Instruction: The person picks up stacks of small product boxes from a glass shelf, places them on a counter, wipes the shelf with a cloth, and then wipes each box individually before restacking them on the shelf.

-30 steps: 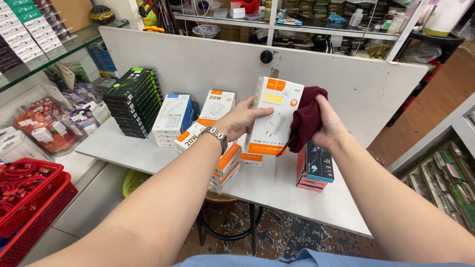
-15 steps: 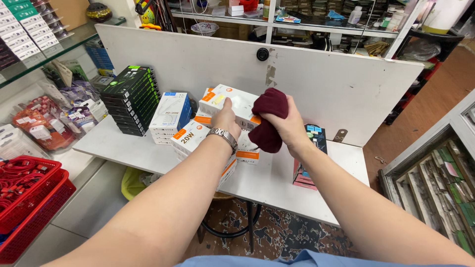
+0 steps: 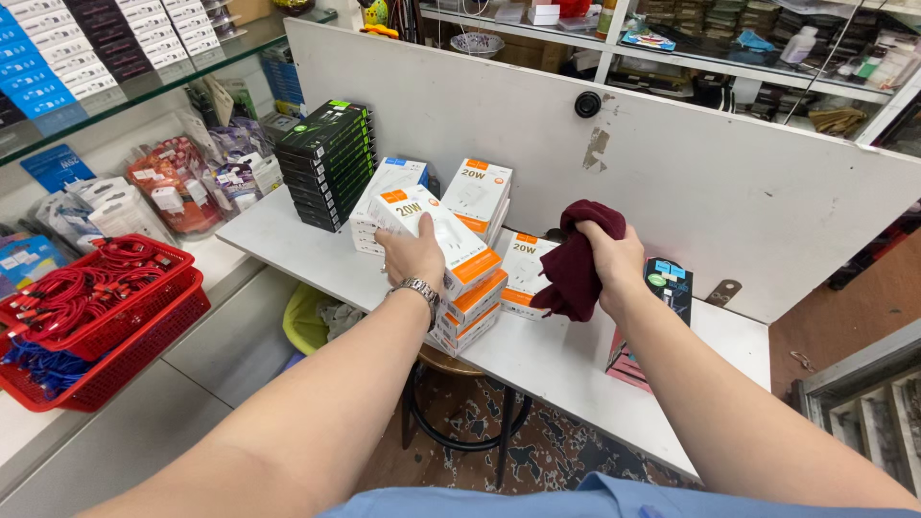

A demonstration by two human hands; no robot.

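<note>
left hand (image 3: 414, 257) lay flat, fingers spread, on top white-orange box (image 3: 436, 240), long axis slanting toward right hand (image 3: 614, 261), which gripped maroon cloth (image 3: 576, 261) just beside stack.

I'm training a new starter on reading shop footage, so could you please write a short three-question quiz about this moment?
1. True or false: the right hand grips a dark red cloth.
2. The left hand rests on: A) the red basket, B) the top white and orange box of a stack, C) the stack of black boxes.
3. Fill in: the left wrist wears a metal ____.

Key: 1 true. 2 B. 3 watch.
</note>
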